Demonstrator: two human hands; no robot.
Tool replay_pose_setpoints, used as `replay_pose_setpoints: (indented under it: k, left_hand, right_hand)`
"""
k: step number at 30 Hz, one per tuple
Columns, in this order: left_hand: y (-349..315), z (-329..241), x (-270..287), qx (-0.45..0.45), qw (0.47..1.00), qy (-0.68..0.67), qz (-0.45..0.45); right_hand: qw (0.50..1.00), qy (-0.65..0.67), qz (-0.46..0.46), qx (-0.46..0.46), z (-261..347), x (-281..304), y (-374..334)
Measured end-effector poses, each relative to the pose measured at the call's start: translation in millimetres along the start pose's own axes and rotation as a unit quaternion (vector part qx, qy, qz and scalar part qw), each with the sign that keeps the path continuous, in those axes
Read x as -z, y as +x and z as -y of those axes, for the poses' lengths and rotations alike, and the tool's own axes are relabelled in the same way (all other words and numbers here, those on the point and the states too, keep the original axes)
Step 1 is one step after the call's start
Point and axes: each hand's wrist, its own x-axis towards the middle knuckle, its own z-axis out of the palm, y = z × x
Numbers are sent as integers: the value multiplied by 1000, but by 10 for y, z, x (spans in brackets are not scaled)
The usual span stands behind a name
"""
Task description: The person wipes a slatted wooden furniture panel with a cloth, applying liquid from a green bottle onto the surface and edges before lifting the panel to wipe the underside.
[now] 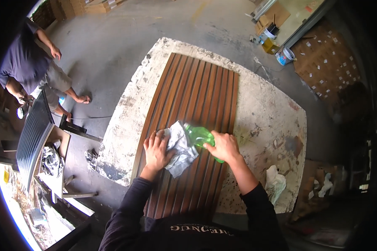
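A brown slatted wooden panel (pixel 197 88) with dark grooves lies lengthwise on a paint-stained, whitish worktable (pixel 276 113). Over its near half, my left hand (pixel 156 151) grips the edge of a crumpled pale grey-white cloth (pixel 181 150), thumb and fingers on its left side. From the right, my right hand (pixel 224 146) is wrapped round a green see-through bottle (pixel 200 136). The bottle is tilted, its neck pointing left at the cloth's upper edge. What is in the bottle is hard to make out.
At the left, another person (pixel 27 58) stands by a dark ribbed panel (pixel 35 134) on a stand, holding a tool. A whitish crumpled bag or rag (pixel 275 182) lies on the table's right side. Beyond the table are a white bucket (pixel 285 56) and a yellow container (pixel 269 45).
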Motion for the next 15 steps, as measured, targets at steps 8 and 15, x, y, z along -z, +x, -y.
replay_pose_setpoints:
  k: [8, 15]
  left_hand:
    - [157, 998, 22, 264, 851, -428, -152]
    - [514, 1366, 42, 212, 533, -806, -147]
  right_hand:
    - [998, 6, -41, 41, -55, 25, 234]
    - [998, -22, -36, 50, 221, 97, 531]
